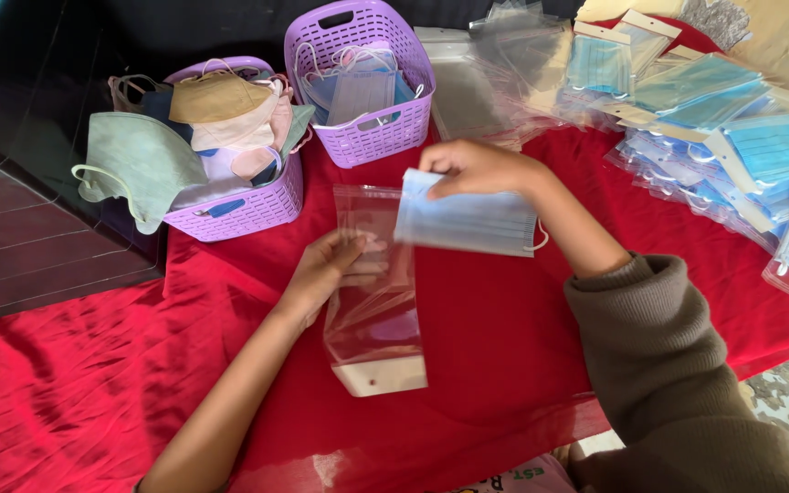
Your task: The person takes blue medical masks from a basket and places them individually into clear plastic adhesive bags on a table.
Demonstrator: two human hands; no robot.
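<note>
Across the whole tabletop [93, 393] lies a rumpled bright red cloth, the largest thing in sight. At the far right edge of it sits a spread heap of blue pleated masks sealed in clear plastic bags [732, 146], fanned out and overlapping one another. Just left of that heap, at the far side, lies a loose stack of empty clear plastic sleeves [477, 87]. At the far left stands a lilac perforated plastic basket piled with fabric masks in green, tan, pink and white [239, 205], some spilling over its left rim. Beside it, a little farther back and to the right, a second lilac perforated plastic basket holding blue pleated masks [385, 132] stands upright.

Near the middle of the cloth, a long clear plastic bag with a white header strip [374, 319] lies with its open mouth pointing away and its strip toward the near edge. The left hand [326, 269] rests on the bag's upper part, fingers curled and pinching the film to hold it. The right hand [472, 169], in a grey-brown sleeve, hovers just beyond the bag's mouth, its fingers closed on the top edge of a light blue pleated face mask [468, 224], which hangs just above the cloth with its left end overlapping the bag's open mouth.
</note>
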